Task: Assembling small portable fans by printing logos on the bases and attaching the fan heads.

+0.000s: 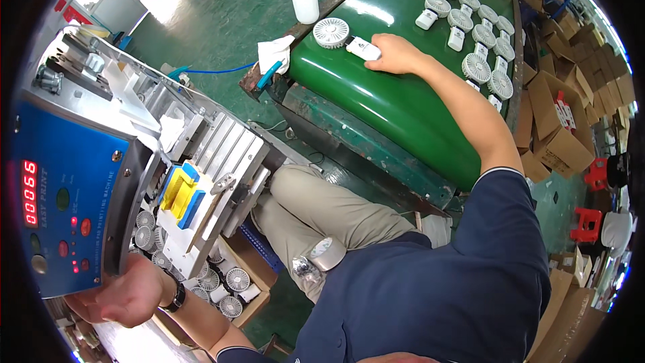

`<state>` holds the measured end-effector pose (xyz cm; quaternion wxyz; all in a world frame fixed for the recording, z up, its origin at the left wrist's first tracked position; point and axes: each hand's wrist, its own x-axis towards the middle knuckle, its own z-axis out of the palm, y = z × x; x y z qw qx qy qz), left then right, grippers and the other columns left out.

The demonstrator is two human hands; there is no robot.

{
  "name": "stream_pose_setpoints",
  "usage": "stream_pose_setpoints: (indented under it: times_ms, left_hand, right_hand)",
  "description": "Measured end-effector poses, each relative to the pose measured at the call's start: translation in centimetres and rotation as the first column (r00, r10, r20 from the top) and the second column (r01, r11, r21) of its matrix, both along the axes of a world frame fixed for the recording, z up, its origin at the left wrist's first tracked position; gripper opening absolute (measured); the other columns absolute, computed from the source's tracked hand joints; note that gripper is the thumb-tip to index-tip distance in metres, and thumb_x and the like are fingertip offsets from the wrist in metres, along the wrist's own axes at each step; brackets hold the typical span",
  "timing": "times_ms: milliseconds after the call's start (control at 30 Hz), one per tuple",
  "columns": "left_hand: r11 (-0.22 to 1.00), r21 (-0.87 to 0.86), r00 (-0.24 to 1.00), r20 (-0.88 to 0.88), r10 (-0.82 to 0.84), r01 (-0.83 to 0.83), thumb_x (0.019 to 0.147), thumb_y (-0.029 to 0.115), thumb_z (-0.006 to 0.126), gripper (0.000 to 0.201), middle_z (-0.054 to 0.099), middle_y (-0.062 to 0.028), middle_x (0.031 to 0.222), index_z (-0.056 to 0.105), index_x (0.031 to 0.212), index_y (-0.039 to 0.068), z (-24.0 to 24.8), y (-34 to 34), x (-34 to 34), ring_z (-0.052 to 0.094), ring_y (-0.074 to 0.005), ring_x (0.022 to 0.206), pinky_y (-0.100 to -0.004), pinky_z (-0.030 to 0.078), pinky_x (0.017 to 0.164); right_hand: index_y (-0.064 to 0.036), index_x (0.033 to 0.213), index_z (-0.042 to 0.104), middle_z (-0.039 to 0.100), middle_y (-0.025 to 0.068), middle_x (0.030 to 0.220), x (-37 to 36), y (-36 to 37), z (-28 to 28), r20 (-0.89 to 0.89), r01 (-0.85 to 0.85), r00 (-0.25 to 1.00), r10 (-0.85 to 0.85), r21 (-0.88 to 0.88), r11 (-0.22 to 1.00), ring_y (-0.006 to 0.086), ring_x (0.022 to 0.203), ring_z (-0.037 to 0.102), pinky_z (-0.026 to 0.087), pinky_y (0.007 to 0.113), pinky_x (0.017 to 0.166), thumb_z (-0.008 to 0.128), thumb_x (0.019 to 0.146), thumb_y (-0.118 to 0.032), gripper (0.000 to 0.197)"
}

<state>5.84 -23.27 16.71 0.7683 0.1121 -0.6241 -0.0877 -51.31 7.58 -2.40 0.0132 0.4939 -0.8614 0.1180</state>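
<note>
Right hand (393, 54) closed on the handle of a white handheld fan (342, 37) lying on the green conveyor belt (403, 107), near its left end. Left hand (124, 296) below the blue printing machine (67, 202); grip cannot be determined.

Hidden or cut off: left hand (124, 298) fingertips behind the blue control panel (64, 208) at seven o'clock; white fan (346, 38) handle partly under right hand (396, 54) at twelve o'clock.
</note>
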Motion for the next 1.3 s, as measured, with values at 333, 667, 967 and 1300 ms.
stream_pose_setpoints:
  times_ms: [333, 667, 967, 1300]
  left_hand:
    - [0.998, 0.038, 0.999, 0.024, -0.042, 0.041, 0.106, 0.060, 0.033, 0.073, 0.060, -0.0151, 0.152, 0.043, 0.159, 0.011, -0.4, 0.7, -0.4, 0.062, -0.0393, 0.140, -0.0687, 0.060, 0.104]
    - [0.992, 0.100, 0.996, -0.012, 0.084, -0.082, 0.106, 0.062, 0.028, 0.077, 0.051, -0.0158, 0.160, 0.036, 0.163, 0.011, -0.1, 2.4, -0.8, 0.056, -0.0397, 0.145, -0.0728, 0.056, 0.107]
    - [0.998, -0.011, 0.998, 0.002, 0.067, -0.067, 0.109, 0.054, 0.028, 0.069, 0.062, -0.0195, 0.145, 0.046, 0.155, 0.006, -0.3, 2.0, -0.1, 0.066, -0.0377, 0.134, -0.0634, 0.061, 0.107]
    - [0.994, -0.105, 0.998, -0.067, -0.008, 0.001, 0.111, 0.049, 0.032, 0.065, 0.062, -0.0231, 0.143, 0.048, 0.151, 0.001, 0.2, 0.1, 0.3, 0.068, -0.0357, 0.130, -0.0555, 0.064, 0.104]
  right_hand:
    - [0.0060, 0.103, 0.075, 0.076, 0.0108, 0.081, -4.6, 1.4, 3.8, 0.282, 0.657, 0.719, -0.635, 0.021, 0.753, 0.0260, 0.051, 0.069, 0.058, 0.040, 0.063, 0.075, 0.092, -0.041, 0.048]
    - [0.0017, 0.102, 0.078, 0.079, 0.0085, 0.084, -10.6, -6.1, 0.7, 0.576, 0.879, 0.443, -0.687, -0.130, 0.458, 0.0233, 0.055, 0.073, 0.059, 0.036, 0.065, 0.077, 0.093, -0.043, 0.046]
    - [0.0029, 0.110, 0.073, 0.079, 0.0092, 0.085, -12.9, -5.5, 0.8, 0.591, 0.896, 0.404, -0.699, -0.101, 0.433, 0.0226, 0.052, 0.072, 0.060, 0.036, 0.067, 0.081, 0.092, -0.045, 0.052]
    - [0.0093, 0.131, 0.043, 0.077, 0.0213, 0.108, -9.5, -7.8, -1.0, 0.482, 0.874, 0.485, -0.730, -0.293, 0.388, 0.0382, 0.096, 0.079, 0.061, 0.047, 0.086, 0.076, 0.096, -0.044, 0.072]
